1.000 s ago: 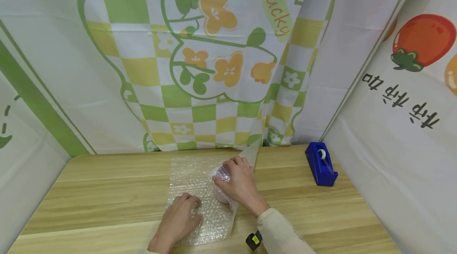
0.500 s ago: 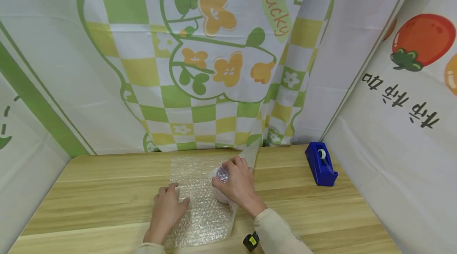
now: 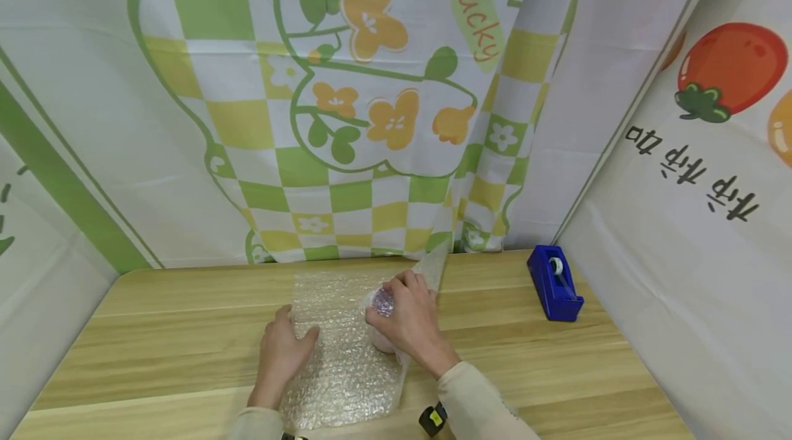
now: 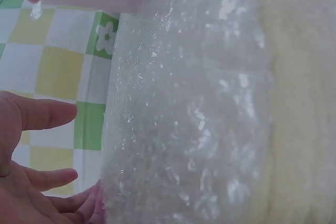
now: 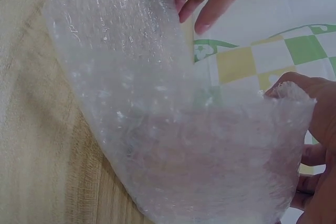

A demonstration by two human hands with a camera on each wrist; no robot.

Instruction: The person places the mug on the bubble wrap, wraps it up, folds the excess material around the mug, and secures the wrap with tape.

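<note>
A sheet of bubble wrap (image 3: 340, 371) lies on the wooden table. Upright near its right edge stands a pale pink cup-shaped cylinder (image 3: 382, 342), its top purplish and shiny. My right hand (image 3: 411, 316) grips this cylinder from the right, with bubble wrap drawn round its side; the right wrist view shows the pink faintly through the wrap (image 5: 210, 156). At the sheet's left edge is my left hand (image 3: 281, 352), thumb and fingers spread. Its lower fingertips (image 4: 94, 200) touch that edge in the left wrist view. What the cylinder contains is hidden.
A blue tape dispenser (image 3: 555, 283) with a roll of clear tape stands at the table's back right. Patterned cloth (image 3: 371, 206) hangs behind the wooden table (image 3: 185, 330), and printed sheets close off both sides. A flap of the wrap reaches the back edge.
My left hand has slid left across the bubble wrap, from its middle to its left edge. The right hand has stayed on the cylinder, nearly still.
</note>
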